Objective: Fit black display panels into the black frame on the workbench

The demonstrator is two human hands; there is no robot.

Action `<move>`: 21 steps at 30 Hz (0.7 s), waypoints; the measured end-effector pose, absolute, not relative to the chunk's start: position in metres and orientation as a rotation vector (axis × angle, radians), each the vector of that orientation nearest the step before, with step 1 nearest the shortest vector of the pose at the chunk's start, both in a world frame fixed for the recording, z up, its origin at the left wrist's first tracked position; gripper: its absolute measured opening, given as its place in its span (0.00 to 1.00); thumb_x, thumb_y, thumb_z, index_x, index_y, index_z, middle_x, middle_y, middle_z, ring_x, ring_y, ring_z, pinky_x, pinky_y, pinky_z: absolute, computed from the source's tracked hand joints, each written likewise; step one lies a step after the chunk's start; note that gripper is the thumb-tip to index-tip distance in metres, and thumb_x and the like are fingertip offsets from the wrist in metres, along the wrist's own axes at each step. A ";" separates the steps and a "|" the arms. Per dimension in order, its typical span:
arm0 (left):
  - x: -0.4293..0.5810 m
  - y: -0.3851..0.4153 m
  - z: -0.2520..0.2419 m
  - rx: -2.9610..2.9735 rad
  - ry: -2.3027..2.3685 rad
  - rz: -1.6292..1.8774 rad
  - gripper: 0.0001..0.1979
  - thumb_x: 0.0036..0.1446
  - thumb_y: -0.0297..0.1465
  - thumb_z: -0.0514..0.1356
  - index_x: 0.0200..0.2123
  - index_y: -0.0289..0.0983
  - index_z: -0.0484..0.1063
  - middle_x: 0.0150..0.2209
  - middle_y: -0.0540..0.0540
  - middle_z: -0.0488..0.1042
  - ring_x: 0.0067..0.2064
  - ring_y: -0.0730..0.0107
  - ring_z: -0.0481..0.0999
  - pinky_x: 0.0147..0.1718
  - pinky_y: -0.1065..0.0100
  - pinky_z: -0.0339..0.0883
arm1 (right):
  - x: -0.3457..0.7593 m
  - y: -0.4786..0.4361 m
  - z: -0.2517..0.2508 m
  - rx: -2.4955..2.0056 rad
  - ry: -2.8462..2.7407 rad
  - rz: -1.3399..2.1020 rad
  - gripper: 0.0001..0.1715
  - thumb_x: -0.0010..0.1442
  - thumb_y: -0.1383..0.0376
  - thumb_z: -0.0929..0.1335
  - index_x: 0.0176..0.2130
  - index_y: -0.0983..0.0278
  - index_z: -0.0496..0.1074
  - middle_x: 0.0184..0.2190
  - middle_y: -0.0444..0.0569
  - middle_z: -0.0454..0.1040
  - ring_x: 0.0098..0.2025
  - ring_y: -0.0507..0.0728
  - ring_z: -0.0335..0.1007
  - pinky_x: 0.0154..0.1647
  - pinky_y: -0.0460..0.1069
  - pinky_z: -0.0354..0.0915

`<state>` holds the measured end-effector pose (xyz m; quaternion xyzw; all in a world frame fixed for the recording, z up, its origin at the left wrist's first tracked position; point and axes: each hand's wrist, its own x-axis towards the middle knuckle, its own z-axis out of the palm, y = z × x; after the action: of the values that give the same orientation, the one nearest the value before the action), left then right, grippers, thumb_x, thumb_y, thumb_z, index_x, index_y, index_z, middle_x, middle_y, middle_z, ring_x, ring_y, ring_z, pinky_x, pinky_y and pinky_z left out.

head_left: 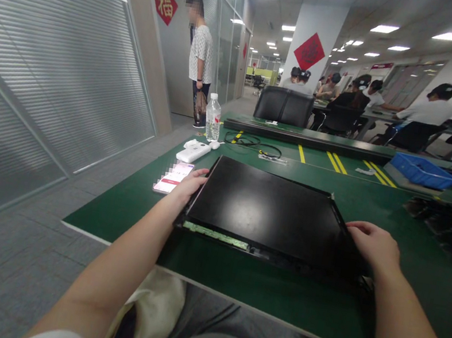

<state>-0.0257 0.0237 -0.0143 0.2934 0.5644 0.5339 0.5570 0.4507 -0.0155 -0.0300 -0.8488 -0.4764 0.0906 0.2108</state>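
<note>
The black panel [263, 207], mid-frame at the green desk [112, 219], was apparently being steadied: left grip [188, 185] and right grip [376, 246] pinched opposite edges. Moving it seemingly called for even, two-sided support.

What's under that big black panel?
Green table shows past the near edge of the black panel, which the left hand and right hand touch at its sides. What's directly underneath is covered, so I can't tell.

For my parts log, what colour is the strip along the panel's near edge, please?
The strip is green, best seen in the head view.
</note>
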 end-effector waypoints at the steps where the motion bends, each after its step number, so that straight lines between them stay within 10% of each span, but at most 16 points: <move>1: -0.025 0.023 -0.013 0.699 1.339 1.254 0.27 0.49 0.18 0.69 0.54 0.38 0.74 0.25 0.52 0.79 0.22 0.68 0.77 0.25 0.70 0.72 | 0.450 -0.016 -0.029 -2.355 -1.324 0.251 0.19 0.56 0.55 0.67 0.41 0.56 0.86 0.41 0.52 0.83 0.40 0.64 0.75 0.36 0.54 0.63; 14: -0.020 0.019 -0.019 0.814 1.296 1.283 0.16 0.46 0.30 0.80 0.38 0.34 0.83 0.26 0.48 0.82 0.23 0.71 0.78 0.24 0.72 0.74 | 0.453 -0.013 -0.035 -2.286 -1.354 0.246 0.18 0.55 0.56 0.68 0.40 0.57 0.85 0.40 0.53 0.83 0.41 0.65 0.76 0.39 0.56 0.67; 21: -0.021 0.026 -0.021 0.757 1.238 1.266 0.13 0.50 0.20 0.69 0.40 0.34 0.84 0.27 0.47 0.83 0.25 0.68 0.79 0.25 0.70 0.75 | 0.453 -0.011 -0.039 -2.204 -1.352 0.250 0.12 0.53 0.59 0.70 0.34 0.58 0.84 0.35 0.52 0.82 0.38 0.64 0.76 0.40 0.55 0.69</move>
<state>-0.0206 0.0258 -0.0207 0.3228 0.5277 0.5396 0.5711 0.4530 -0.0108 -0.0394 -0.8172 -0.5014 0.0926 0.2688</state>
